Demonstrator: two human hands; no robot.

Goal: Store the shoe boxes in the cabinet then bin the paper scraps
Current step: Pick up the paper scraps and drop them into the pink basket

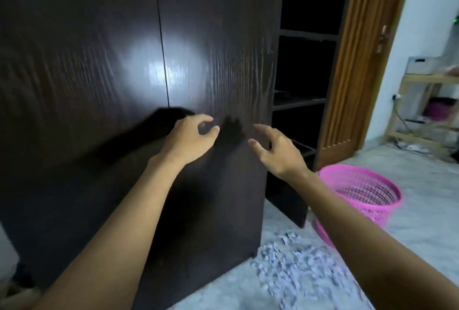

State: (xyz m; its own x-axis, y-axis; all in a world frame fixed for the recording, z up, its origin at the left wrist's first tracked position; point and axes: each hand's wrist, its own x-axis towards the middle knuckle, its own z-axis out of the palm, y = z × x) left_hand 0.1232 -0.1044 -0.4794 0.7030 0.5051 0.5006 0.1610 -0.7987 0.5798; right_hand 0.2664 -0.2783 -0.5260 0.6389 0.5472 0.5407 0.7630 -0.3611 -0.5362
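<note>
Loosely curled, left hand and right hand (both empty) hover before the glossy wood-grain cabinet.

Floor: pale grey, speckled. Wall: white. A brown wooden door stands at right rear. A light wooden rack stands against the wall, with a white box on top.
</note>
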